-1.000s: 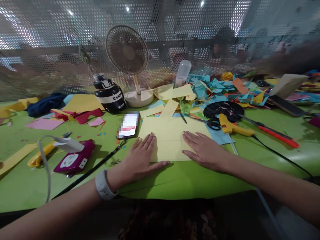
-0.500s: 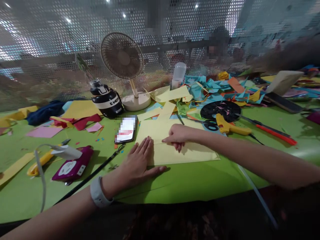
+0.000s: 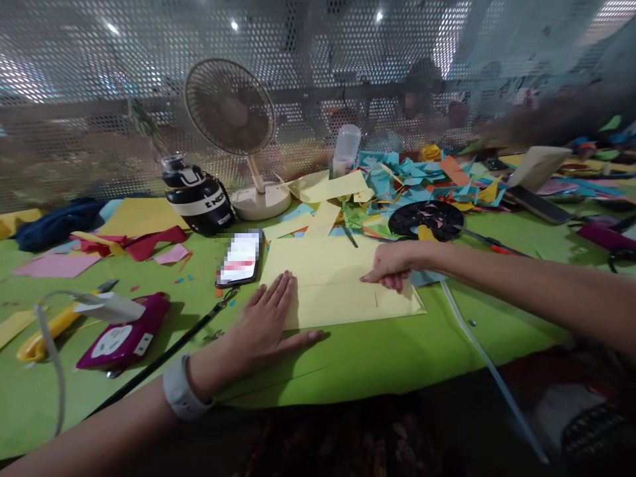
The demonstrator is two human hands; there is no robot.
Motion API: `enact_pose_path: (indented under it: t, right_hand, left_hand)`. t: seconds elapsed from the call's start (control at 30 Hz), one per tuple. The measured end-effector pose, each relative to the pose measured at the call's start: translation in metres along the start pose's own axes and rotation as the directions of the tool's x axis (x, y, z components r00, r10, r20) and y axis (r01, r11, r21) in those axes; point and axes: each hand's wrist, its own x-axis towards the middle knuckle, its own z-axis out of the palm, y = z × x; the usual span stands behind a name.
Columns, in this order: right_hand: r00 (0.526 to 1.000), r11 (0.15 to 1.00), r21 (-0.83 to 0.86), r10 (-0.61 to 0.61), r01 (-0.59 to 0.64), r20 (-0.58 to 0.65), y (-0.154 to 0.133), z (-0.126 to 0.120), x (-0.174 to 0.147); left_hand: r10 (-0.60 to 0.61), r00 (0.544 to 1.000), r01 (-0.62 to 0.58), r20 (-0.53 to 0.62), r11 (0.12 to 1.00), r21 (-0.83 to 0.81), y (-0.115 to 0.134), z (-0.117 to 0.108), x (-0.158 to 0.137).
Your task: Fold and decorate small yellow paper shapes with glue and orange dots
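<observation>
A pale yellow sheet of paper (image 3: 328, 262) lies flat in front of me, with a straight edge or crease running across it. My left hand (image 3: 268, 318) rests flat over the sheet's left side, fingers stretched and thumb out on the green table. On the right part of the paper, my right hand (image 3: 395, 264) is curled closed, one digit's tip pressed down at the line. Nothing shows inside its curled fingers. A phone (image 3: 239, 257) with a lit, blurred screen lies just left of the sheet.
A fan (image 3: 236, 112), a black bottle (image 3: 199, 199) and a clear bottle (image 3: 346, 149) stand behind. Cut paper scraps (image 3: 407, 175) pile up at back right. A purple power strip (image 3: 126, 334) with a white plug sits left; a black round tray (image 3: 427, 217) lies right.
My right hand has slid rightward along the line on the paper, its forearm now covering most of the yellow glue gun. My left hand stays on the sheet. The view has turned slightly right.
</observation>
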Motion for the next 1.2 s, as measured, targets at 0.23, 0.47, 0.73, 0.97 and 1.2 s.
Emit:
enact_pose_path:
  t: [0.23, 0.47, 0.73, 0.97, 1.2]
  right_hand:
    - [0.991, 0.993, -0.022, 0.111, -0.113, -0.071, 0.029, -0.015, -0.027]
    - [0.99, 0.985, -0.117, -0.134, 0.128, -0.044, -0.013, -0.01, -0.021]
    - [0.918, 0.942, -0.272, -0.276, 0.199, -0.285, -0.014, -0.058, -0.047]
    - [0.976, 0.974, -0.072, -0.216, 0.216, 0.009, -0.028, 0.003, 0.008]
    - [0.988, 0.988, -0.052, -0.141, 0.144, 0.065, -0.021, 0.007, 0.031]
  left_hand:
    - [-0.032, 0.999, 0.031, 0.032, 0.999, 0.019, 0.005, -0.005, -0.001]
    - [0.024, 0.999, -0.023, -0.045, 1.0, 0.008, -0.001, -0.003, 0.0]
    - [0.027, 0.997, -0.026, -0.073, 0.999, 0.018, -0.004, -0.001, 0.005]
    - [-0.021, 0.999, 0.023, -0.032, 0.999, 0.039, -0.002, -0.014, 0.007]
    - [-0.034, 0.997, 0.032, -0.069, 0.999, -0.032, -0.006, -0.054, 0.043]
